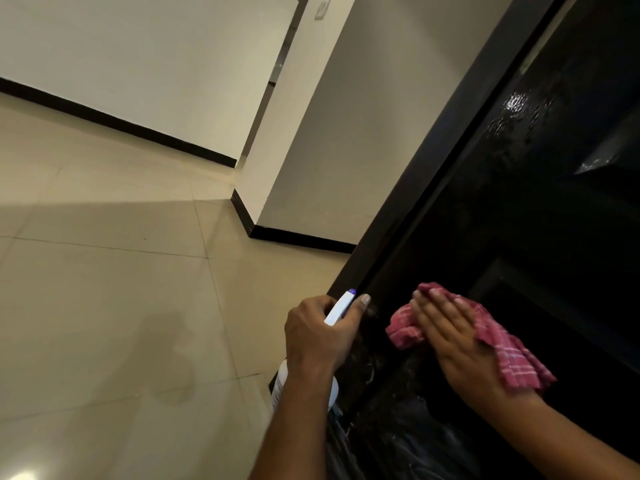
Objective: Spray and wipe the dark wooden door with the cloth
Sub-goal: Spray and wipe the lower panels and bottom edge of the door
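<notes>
The dark wooden door [540, 216] fills the right side of the head view, glossy, with wet spray patches high up and streaks low down. My right hand [457, 344] lies flat with straight fingers on a pink checked cloth [512, 358], pressing it against the door's lower part. My left hand [318, 330] grips a white spray bottle [341, 308] with a blue nozzle tip, held just left of the cloth, close to the door's edge. The bottle's body shows below my left wrist.
The dark door frame [433, 161] runs diagonally beside the door. A white wall corner [311, 133] with black skirting stands left of it. Beige floor tiles [104, 271] spread to the left. A light switch [322, 8] sits high on the wall.
</notes>
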